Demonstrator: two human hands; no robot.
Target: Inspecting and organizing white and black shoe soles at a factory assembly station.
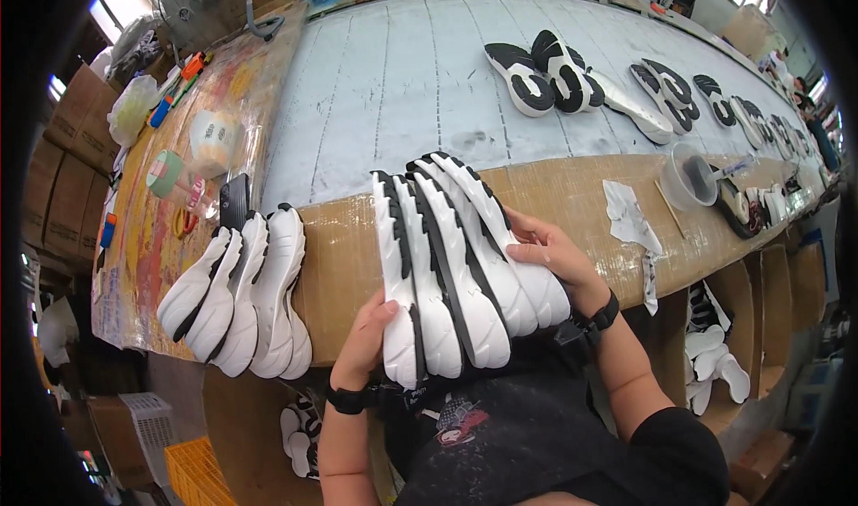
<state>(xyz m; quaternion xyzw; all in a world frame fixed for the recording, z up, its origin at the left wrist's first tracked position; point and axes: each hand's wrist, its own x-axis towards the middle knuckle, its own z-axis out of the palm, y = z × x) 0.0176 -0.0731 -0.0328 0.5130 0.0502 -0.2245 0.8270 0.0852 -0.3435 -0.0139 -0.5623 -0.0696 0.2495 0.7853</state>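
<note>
Between my two hands stands a row of several white and black shoe soles [451, 278], set on edge side by side at the table's front. My left hand [365, 334] presses the row's left end, its thumb on the outermost sole. At the other end, my right hand [545, 248] grips the last soles with its thumb across the white side. Just left of them, a second row of soles [255, 300] leans together at the table edge, touched by neither hand.
Pairs of soles [563, 72] lie along the pale lined surface [375, 86]. A clear bottle [179, 180] and red-handled scissors [185, 223] are at left. At right are a plastic tub [686, 177], a thin stick [668, 208] and a torn white sheet [630, 220]. Cartons [715, 417] with soles stand below.
</note>
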